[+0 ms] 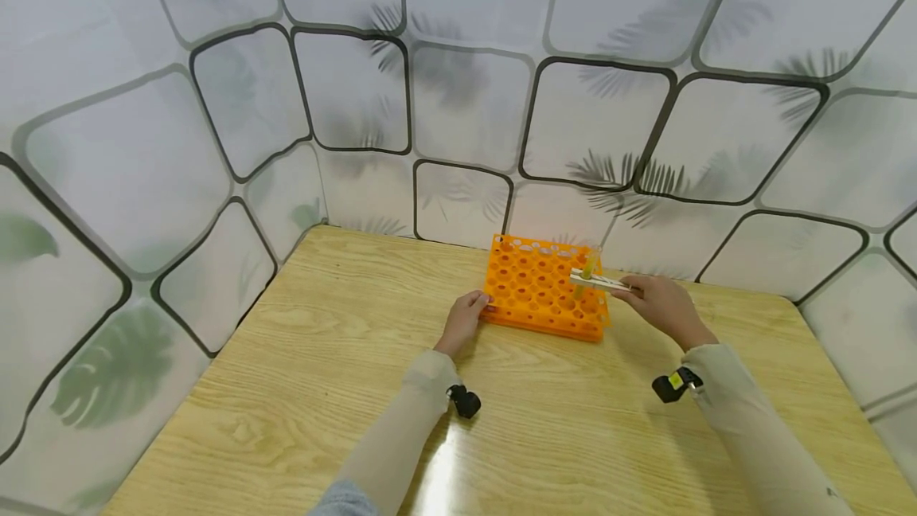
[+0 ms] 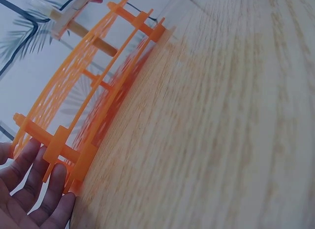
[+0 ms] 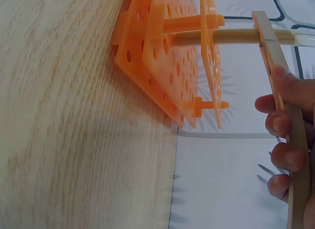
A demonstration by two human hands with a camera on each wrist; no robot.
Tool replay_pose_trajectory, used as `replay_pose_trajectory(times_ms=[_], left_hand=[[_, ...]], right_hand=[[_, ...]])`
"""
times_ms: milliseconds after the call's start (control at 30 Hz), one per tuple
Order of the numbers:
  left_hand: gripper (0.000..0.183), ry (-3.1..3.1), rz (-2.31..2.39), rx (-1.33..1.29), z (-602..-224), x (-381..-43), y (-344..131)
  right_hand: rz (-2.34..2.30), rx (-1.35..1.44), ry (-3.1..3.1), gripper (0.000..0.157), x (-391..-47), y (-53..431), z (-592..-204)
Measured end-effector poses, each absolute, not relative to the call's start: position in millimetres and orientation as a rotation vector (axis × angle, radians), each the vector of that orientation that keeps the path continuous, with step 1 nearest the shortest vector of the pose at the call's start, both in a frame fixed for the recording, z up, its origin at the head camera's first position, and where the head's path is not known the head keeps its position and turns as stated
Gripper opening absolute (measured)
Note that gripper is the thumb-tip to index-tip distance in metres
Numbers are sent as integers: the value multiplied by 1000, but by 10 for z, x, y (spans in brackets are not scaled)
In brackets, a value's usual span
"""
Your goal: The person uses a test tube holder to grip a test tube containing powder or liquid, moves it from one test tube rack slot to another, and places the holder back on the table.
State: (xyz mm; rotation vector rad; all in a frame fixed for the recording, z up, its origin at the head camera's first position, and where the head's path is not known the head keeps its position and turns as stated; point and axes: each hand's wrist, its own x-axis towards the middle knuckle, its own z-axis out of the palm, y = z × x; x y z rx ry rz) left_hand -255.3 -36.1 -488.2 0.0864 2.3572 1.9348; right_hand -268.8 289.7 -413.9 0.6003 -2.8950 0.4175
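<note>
An orange test tube rack (image 1: pixel 533 289) with rows of round holes stands on the table. At its left end my left hand (image 1: pixel 464 318) grips the rack, the fingers (image 2: pixel 30 165) bent against the end post and plates in the left wrist view. Toward the right end, my right hand (image 1: pixel 662 309) holds a wooden test tube holder (image 3: pixel 292 120) by its handle. The jaws of the holder are around the upper part of a glass test tube (image 3: pixel 236 37) with yellowish contents. That tube passes down through the rack's top plate, its lower end at the middle plate.
The rack stands on a wood-grain table (image 1: pixel 344 388) close to its back edge. Behind it rises a pale curtain (image 1: pixel 466 102) with dark outlined squares and leaf prints, which also runs along the left side. Each wrist carries a small black camera (image 1: pixel 466 402).
</note>
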Motion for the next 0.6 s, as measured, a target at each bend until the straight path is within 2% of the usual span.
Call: replay_pose_trajectory(times_ms=[600], left_hand=[[32, 2391, 1876, 42, -4910, -2597, -362]], right_hand=[[452, 586, -2919, 26, -2704, 2931, -4149]])
